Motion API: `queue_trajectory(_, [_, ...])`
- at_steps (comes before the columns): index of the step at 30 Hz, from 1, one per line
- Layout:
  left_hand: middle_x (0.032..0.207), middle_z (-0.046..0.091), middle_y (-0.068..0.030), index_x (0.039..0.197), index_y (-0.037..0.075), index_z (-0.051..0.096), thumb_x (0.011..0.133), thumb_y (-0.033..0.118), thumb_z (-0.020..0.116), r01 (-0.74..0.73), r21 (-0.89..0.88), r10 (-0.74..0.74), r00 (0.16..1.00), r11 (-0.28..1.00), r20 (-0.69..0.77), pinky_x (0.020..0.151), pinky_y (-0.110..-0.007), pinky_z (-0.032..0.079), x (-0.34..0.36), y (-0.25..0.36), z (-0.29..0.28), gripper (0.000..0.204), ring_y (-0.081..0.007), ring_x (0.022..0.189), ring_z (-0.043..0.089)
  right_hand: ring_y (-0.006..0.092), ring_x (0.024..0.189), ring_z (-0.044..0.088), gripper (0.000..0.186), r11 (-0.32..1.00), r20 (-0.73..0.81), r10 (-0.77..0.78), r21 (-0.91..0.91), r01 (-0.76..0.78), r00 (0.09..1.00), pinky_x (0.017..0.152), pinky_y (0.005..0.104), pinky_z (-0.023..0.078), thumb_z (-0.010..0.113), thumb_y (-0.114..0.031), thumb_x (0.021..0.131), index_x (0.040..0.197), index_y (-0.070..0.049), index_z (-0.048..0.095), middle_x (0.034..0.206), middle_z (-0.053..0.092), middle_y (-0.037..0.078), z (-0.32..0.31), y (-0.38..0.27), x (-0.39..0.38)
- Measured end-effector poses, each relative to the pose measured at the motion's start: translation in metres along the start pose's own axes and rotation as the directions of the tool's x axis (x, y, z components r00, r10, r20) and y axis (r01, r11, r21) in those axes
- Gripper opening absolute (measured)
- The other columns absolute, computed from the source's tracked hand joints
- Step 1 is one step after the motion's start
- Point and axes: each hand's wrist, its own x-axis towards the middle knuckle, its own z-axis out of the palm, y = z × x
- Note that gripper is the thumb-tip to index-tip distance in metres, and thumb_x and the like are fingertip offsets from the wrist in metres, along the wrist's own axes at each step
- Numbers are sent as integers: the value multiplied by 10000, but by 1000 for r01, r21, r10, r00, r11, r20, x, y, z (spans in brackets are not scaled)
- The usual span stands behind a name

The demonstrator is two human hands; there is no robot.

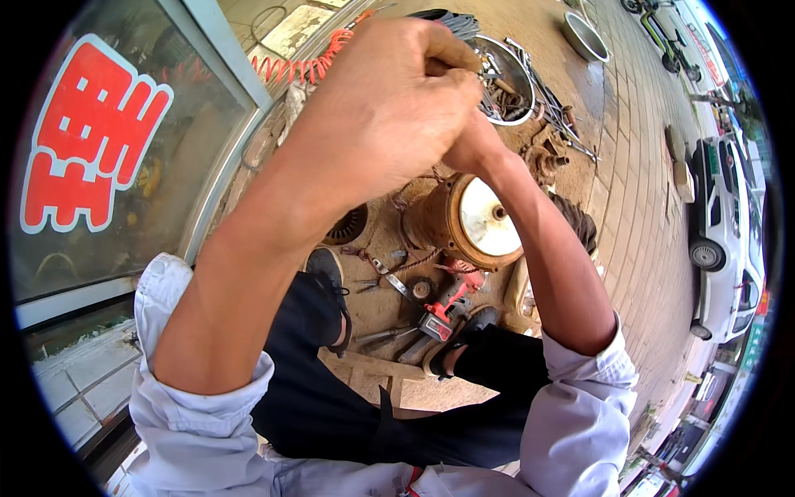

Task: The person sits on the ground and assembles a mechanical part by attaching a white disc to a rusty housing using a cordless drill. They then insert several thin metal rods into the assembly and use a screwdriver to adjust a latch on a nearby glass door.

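Beyond left hand point(406, 99), fingers point(454, 51) pinched, and right hand point(470, 142), grip I cannot tell, I log bowl point(532, 93) of parts point(503, 89); red lettering point(70, 124) on glass point(50, 265).

Rolled pale sleeves point(580, 422) — and dark trousers point(302, 389) — show.

A: Motor point(429, 219)?
B: Rust-brown, off-white end disc point(480, 211).
A: Drill point(448, 305)?
B: Red and black.
A: Coiled hose point(311, 61)?
B: Orange-red.
A: Clothes?
B: Sleeves point(583, 418) pale lilac-grey, trousers point(302, 381) plain black.
A: Background?
B: Car point(730, 236) white, paving point(636, 178) tan brick pattern, window lettering point(85, 106) red, edged white.
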Motion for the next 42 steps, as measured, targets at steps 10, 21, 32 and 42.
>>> queue_trajectory(10, [942, 715, -101, 1079, -49, 695, 946, 93, 628, 62, 28, -60, 995, 998, -74, 722, -253, 510, -17, 37, 31, 206, -115, 784, 634, 158, 699, 661, 209, 877, -445, 377, 454, -158, 812, 687, 311, 535, 722, -115, 913, 992, 78, 730, 794, 733, 138, -64, 21, -118])
queue_trajectory(21, [1179, 714, -92, 1263, -4, 672, 980, 300, 646, -40, 242, 18, 996, 969, 92, 989, -299, 471, -8, 0, 27, 416, -142, 1089, 664, 171, 563, 638, 164, 65, 99, 977, 705, -706, 190, 467, 323, 461, 730, -100, 873, 945, 46, 709, 724, 686, 89, 132, 169, -358])
queue_trajectory(32, [1137, 720, -113, 1218, -7, 702, 974, 313, 651, -160, 524, 57, 977, 836, 207, 1053, -322, 434, -1, -1, 64, 406, -184, 1134, 641, 398, 975, 742, 474, 40, 368, 898, 478, -877, 242, 858, 452, 576, 850, -370, 706, 900, 53, 755, 1004, 723, 321, 265, 155, -354])
queue_trajectory(42, [1144, 706, -128, 1231, -12, 685, 1006, 283, 628, -54, 694, -23, 995, 718, 101, 1051, -352, 460, -14, -3, 61, 375, -202, 1128, 657, 457, 1030, 703, 335, 60, 200, 967, 427, -902, 159, 924, 467, 551, 656, -231, 759, 952, 20, 768, 1002, 721, 320, 239, 111, -326])
